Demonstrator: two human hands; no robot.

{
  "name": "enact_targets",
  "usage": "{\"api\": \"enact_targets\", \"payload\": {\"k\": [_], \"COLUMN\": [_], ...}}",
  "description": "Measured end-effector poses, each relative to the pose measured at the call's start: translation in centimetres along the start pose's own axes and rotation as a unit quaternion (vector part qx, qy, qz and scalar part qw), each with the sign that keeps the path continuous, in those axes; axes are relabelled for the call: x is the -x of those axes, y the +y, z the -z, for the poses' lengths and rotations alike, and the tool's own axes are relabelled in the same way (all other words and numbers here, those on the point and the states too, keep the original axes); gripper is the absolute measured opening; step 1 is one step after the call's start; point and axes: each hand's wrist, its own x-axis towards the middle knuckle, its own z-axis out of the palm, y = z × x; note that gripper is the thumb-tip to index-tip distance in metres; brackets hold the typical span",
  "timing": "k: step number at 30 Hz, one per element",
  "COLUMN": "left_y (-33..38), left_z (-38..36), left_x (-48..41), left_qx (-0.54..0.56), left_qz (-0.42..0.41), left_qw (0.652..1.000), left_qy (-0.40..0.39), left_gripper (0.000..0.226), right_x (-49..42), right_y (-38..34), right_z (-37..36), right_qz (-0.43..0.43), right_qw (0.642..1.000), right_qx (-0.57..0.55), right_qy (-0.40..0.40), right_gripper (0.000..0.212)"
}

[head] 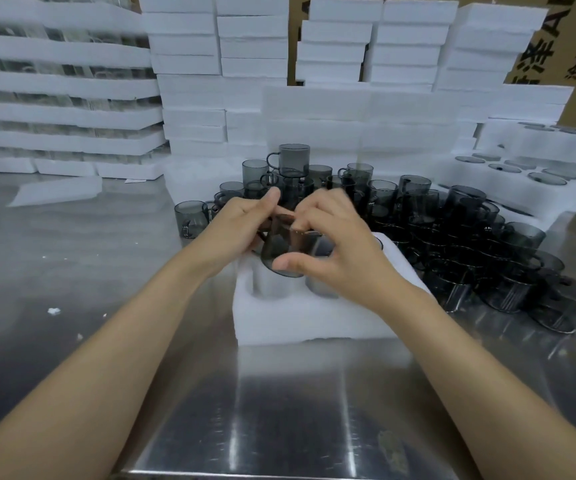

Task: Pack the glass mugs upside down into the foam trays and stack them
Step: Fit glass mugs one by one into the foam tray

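**Glass on glass, and a pocket we could miss**

We have one smoky glass mug point(281, 252) in both hands. It is tipped over with its mouth turned down and toward us, just above the near left pocket of the foam tray point(297, 320) on the steel table point(71, 258). Our left hand point(241, 225) wraps its far side, though most of those fingers are hidden. Our right hand point(336, 251) pinches it, thumb on the rim and fingers over the base. Both hands are closed on the mug, so neither is free to steady anything else.

The mug is not yet square to the pocket. If we lower it at this tilt, we expect the rim to catch the foam wall and either gouge it or wedge. The pocket to the right seems to hold glass already, though blur keeps us from being sure, and a sideways slip there would knock rim against rim.

The loose mugs point(487, 244) crowd right up to the tray's far and right sides, and some are perched on others. Our right wrist passes just over them, so a careless pull back could topple a few. The tray looks light and the steel slick, so a hard push down might shove it into that heap
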Motion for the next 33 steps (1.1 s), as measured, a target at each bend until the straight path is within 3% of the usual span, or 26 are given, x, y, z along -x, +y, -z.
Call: {"api": "enact_targets", "payload": {"k": [7,10,17,20,23,26,29,33], "left_y": [-1.2,-2.1,-4.5,-5.2,-5.5,-5.7,-6.2,-7.1], "left_z": [0.1,0.5,1.1,1.6,2.1,2.8,3.4,3.7], "left_x": [-0.6,-0.9,-0.9,-0.7,-0.7,-0.6,-0.4,-0.3], "left_qx": [-0.029,-0.084,-0.147,-0.215,-0.315,-0.364,-0.380,-0.418], "left_qz": [-0.039,-0.018,0.003,-0.051,-0.082,-0.072,-0.050,0.056], "left_qw": [0.990,0.985,0.978,0.953,0.906,0.860,0.844,0.839], "left_qy": [0.136,0.146,0.146,0.206,0.270,0.350,0.375,0.344], "left_gripper": [0.039,0.025,0.024,0.025,0.024,0.020,0.027,0.038], "right_x": [0.7,0.8,0.6,0.6,0.6,0.3,0.2,0.7], "right_y": [-1.1,-1.4,-1.3,-1.5,-1.6,-1.8,-1.8,-1.8], "right_z": [-0.9,-0.9,-1.0,-0.9,-0.8,-0.9,-1.0,-1.0], "right_qz": [-0.025,-0.014,-0.005,-0.002,0.004,0.008,-0.024,-0.024], "right_qw": [0.993,0.991,0.991,0.989,0.981,0.970,0.958,0.985], "right_qx": [-0.032,-0.035,-0.010,-0.011,0.020,0.046,0.051,-0.010], "right_qy": [-0.112,-0.126,-0.132,-0.145,-0.191,-0.240,-0.283,-0.171], "right_gripper": [0.024,0.017,0.029,0.025,0.015,0.033,0.033,0.023]}}
